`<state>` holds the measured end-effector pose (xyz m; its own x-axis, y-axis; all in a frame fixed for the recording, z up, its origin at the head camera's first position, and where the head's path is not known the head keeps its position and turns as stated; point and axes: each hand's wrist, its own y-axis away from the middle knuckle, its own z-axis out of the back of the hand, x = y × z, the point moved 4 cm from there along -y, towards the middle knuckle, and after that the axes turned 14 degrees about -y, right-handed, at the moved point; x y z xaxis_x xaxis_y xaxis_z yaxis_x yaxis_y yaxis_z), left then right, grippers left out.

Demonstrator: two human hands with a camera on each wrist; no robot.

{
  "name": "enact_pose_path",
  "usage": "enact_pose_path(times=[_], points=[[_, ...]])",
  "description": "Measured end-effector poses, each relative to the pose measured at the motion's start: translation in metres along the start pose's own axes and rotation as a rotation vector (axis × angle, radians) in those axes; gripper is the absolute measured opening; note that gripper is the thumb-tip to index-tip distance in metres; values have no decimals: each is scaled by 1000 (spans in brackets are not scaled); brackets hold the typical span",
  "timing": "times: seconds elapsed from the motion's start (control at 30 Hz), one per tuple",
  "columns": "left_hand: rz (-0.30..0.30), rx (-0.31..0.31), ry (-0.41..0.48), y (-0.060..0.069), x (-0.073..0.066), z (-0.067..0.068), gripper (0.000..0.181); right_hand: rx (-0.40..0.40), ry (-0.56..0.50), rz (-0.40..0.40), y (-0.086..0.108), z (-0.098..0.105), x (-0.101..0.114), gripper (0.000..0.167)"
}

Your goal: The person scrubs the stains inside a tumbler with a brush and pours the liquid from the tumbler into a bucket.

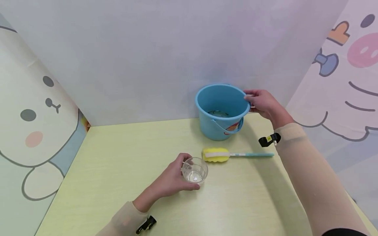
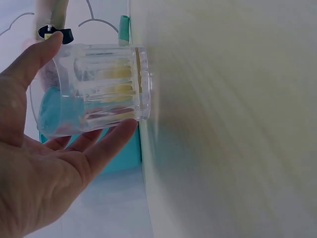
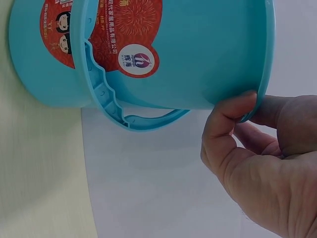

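A clear drinking glass [image 1: 195, 171] stands upright on the table. My left hand [image 1: 174, 177] curls round it, thumb on the near side and fingers on the far side. In the left wrist view, ridges show in the glass wall [image 2: 109, 84]. Farther back on the right is a blue bucket [image 1: 211, 123] with its handle hanging down the front. The right hand [image 1: 262, 101] pinches the bucket's rim at the right, as the right wrist view also shows with the thumb and fingers [image 3: 237, 106] on either side of the rim. Some dark marks show on the bucket's bottom.
Between glass and bucket lies a yellow sponge brush [image 1: 215, 154] with a teal and white handle pointing right. The pale yellow table [image 1: 127, 154] meets a white back wall [image 1: 133, 65]. Cartoon-printed panels [image 1: 29, 131] stand at both sides. A red label [image 3: 133, 25] is on the bucket.
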<state>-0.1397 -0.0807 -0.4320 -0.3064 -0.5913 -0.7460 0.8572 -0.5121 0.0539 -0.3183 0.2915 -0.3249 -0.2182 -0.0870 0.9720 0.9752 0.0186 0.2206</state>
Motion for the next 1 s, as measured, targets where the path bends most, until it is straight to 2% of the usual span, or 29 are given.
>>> enact_pose_path(times=[0.33,0.47,0.7,0.83,1.0], points=[[22,17,9,2,3,0,107,4,13,8,-1,-1,1,56],[37,10,5,2,4,4,102,7,26,24,-1,-1,1,56],[31,-67,33,1,9,21,79,-12,171,79,4,2,0,63],[23,-133,9,-1,13,35,76,-54,229,95,12,6,-2,76],[43,-211,-39,0,18,56,74,-99,271,135,29,13,-5,90]])
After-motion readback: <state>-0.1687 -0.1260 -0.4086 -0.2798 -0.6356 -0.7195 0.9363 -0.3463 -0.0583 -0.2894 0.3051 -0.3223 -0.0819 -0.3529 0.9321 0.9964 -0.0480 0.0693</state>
